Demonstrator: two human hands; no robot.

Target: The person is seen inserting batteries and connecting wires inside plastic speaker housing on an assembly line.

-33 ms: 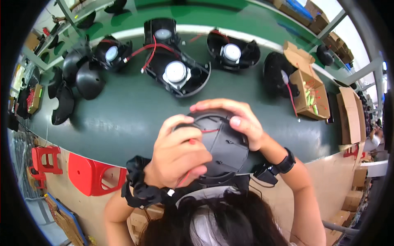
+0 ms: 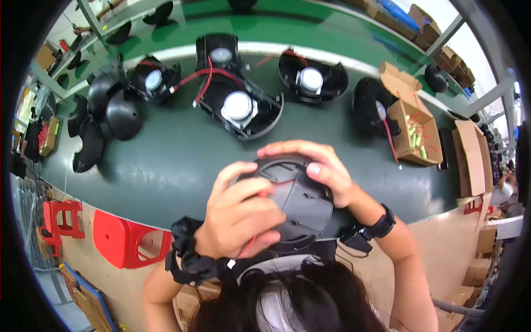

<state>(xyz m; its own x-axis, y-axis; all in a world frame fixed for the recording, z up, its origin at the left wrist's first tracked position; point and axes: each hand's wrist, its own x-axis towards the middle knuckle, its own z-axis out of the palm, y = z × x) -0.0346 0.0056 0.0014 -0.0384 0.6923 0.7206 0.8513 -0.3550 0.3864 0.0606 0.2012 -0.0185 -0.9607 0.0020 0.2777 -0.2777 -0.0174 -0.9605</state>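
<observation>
My right hand (image 2: pixel 330 163) clamps the rim of a black round housing (image 2: pixel 312 209) at the green table's (image 2: pixel 166 155) near edge. My left hand (image 2: pixel 238 213) curls over its left side, a red wire (image 2: pixel 250 244) trailing out; whether I'm gripping that wire, I can't tell. Beyond sit black shells (image 2: pixel 268 122) with speakers (image 2: pixel 238 105).

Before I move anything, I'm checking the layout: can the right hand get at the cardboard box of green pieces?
Probably yes, if freed: the right hand is gripping the round black housing, but the cardboard box stands farther right, its top open and a flap folded back.
</observation>
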